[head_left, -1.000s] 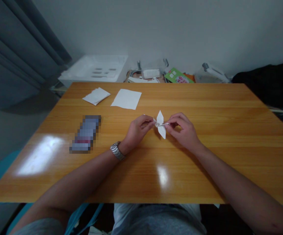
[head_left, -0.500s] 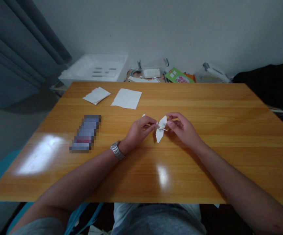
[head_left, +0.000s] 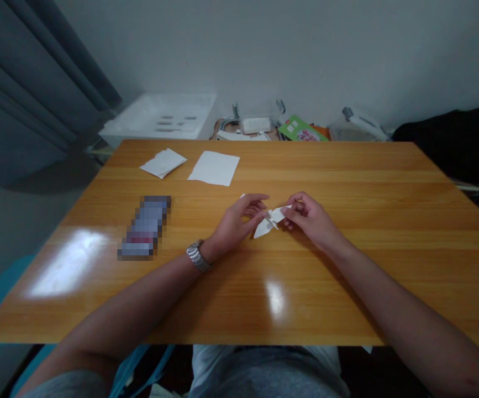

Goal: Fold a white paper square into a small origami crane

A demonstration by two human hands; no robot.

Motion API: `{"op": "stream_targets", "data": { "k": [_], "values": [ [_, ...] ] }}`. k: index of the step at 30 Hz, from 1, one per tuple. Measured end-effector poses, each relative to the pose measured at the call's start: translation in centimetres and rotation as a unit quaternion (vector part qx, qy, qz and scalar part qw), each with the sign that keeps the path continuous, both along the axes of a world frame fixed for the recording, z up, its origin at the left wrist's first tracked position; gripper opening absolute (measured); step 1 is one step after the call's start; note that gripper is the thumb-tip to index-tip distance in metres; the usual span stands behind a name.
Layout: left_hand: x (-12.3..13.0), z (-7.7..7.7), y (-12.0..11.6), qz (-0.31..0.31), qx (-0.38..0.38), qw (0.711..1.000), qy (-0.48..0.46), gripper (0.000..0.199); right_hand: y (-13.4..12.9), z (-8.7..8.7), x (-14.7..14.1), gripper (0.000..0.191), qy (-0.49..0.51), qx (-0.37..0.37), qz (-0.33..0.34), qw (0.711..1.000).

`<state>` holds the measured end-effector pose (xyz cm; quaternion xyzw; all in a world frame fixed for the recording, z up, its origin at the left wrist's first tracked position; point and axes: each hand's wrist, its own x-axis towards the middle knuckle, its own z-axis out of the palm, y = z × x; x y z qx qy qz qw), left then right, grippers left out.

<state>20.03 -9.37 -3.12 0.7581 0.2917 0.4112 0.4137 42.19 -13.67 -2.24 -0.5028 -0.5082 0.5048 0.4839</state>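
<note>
Between my hands, above the middle of the wooden table, is a small folded white paper piece with two pointed wings, tilted from lower left to upper right. My right hand pinches its upper right wing between thumb and fingers. The thumb of my left hand lies against the paper's left side, while the fingers of that hand are apart from the thumb and stretch over it. A silver watch is on my left wrist.
On the table, a square white sheet and folded white paper lie at the back left. A blurred-out phone is at the left. Beyond the back edge stand a white tray and a green packet.
The folded paper has turned, its upper wing swinging right and its lower wing left. My right hand has closed on the upper wing. The fingers of my left hand have opened away from the paper.
</note>
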Motion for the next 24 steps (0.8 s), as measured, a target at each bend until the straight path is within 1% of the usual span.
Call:
{"op": "stream_targets", "data": {
  "k": [1,3,6,8,12,14,16,18,24],
  "values": [
    [0.0,0.0,0.0,0.012,-0.023,1.0,-0.003,0.037,0.1,-0.1,0.0,0.043,0.001,0.005,-0.008,1.0],
    [0.1,0.1,-0.1,0.023,-0.046,0.998,0.024,0.034,0.2,-0.3,0.0,0.043,0.009,0.013,-0.027,1.0],
    [0.1,0.3,-0.2,0.025,-0.05,0.995,0.083,0.031,0.4,-0.4,0.0,0.043,0.021,0.02,-0.044,0.999],
    [0.1,0.4,-0.2,0.033,-0.046,0.994,0.096,0.03,0.3,-0.4,0.0,0.043,0.017,0.019,-0.046,0.999],
    [-0.1,0.2,0.0,0.046,-0.033,0.993,0.099,0.026,0.1,-0.3,-0.2,0.042,-0.006,0.013,-0.03,0.999],
    [-0.1,0.2,0.0,0.051,-0.026,0.992,0.11,0.025,-0.1,-0.1,-0.2,0.039,-0.032,0.016,-0.011,0.999],
    [-0.2,0.3,0.0,0.056,-0.017,0.991,0.124,0.024,-0.2,0.0,-0.2,0.035,-0.066,0.023,0.013,0.997],
    [-0.1,0.6,0.0,0.06,-0.016,0.99,0.126,0.022,-0.2,0.1,-0.1,0.037,-0.091,0.024,0.027,0.995],
    [0.0,1.3,-0.1,0.092,-0.042,0.988,0.119,0.019,0.0,-0.1,0.4,0.043,-0.09,-0.002,0.016,0.996]
  ]
}}
